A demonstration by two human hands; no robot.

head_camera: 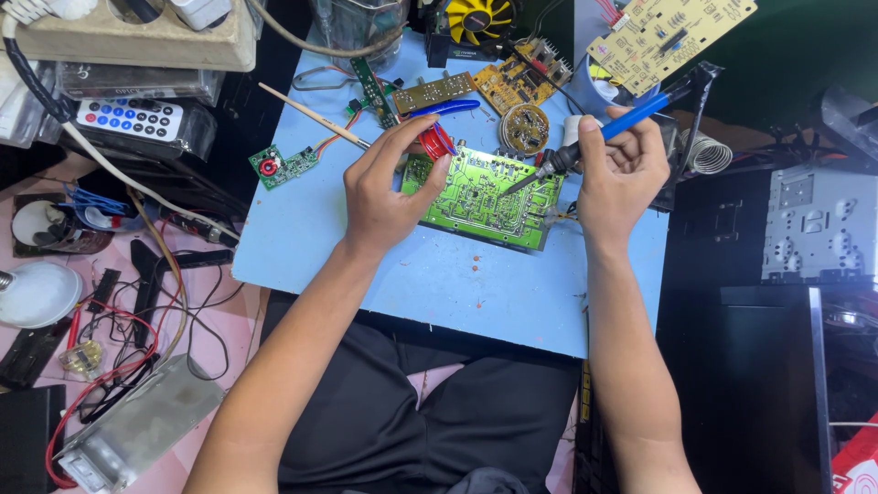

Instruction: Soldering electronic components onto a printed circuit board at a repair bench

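Observation:
A green circuit board (480,197) lies solder side up on a light blue work board (439,274) across my lap. My left hand (389,187) rests on the board's left edge and pinches a small red coil-like part (434,142) between thumb and fingers. My right hand (622,174) grips a blue-handled soldering iron (608,130), and its tip touches the green board near the middle right. A blue-handled tool (444,108) lies just behind the red part.
Yellow and brown circuit boards (521,82), a round board (524,128), a small green board with wires (283,166) and a thin wooden brush (311,116) lie at the back. A remote (128,119), cables and a metal box (137,425) crowd the left. Dark equipment cases (777,366) stand at right.

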